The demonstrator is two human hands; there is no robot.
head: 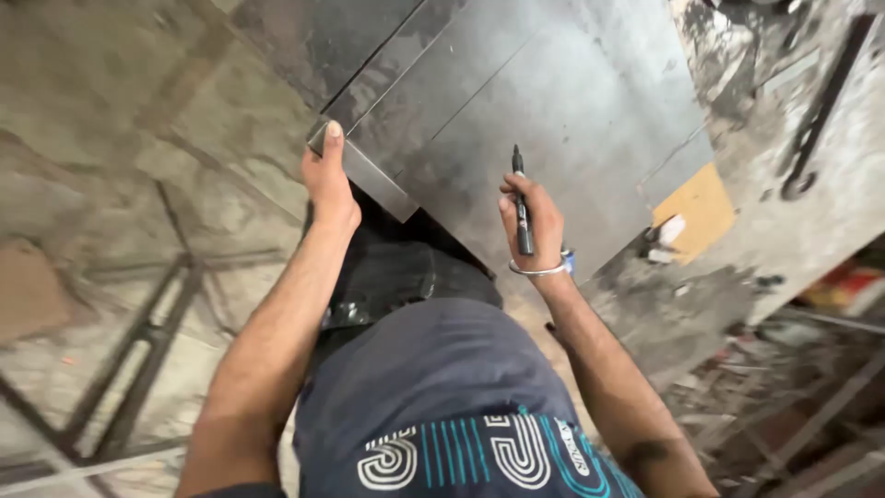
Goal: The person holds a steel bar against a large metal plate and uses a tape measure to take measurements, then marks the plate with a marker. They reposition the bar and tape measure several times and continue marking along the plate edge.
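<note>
The left hand (pixel 329 184) grips the near corner of a dark grey metal sheet (pixel 553 111), thumb laid flat on top of the edge with its nail showing and the remaining fingers curled out of sight underneath, so the sheet's corner is pinched between thumb and fingers. The right hand (pixel 533 219) rests on the same sheet further along its near edge, its fingers pressed together around a black marker pen (pixel 522 201) held upright, tip pointing away from the body and just above the steel. A thin metal bangle (pixel 539 270) circles that wrist. The sheet lies on top of other flat plates of the same dull steel, their edges showing as straight seams running diagonally. Beyond the right hand, an orange-yellow patch (pixel 701 207) sits beside the sheet on a grimy, paint-stained tabletop (pixel 811 212), with small pale scraps (pixel 666 235) close to it. Below the left arm the stone floor (pixel 111 184) carries a welded metal frame (pixel 138 360). No container shows clearly anywhere in view.
</note>
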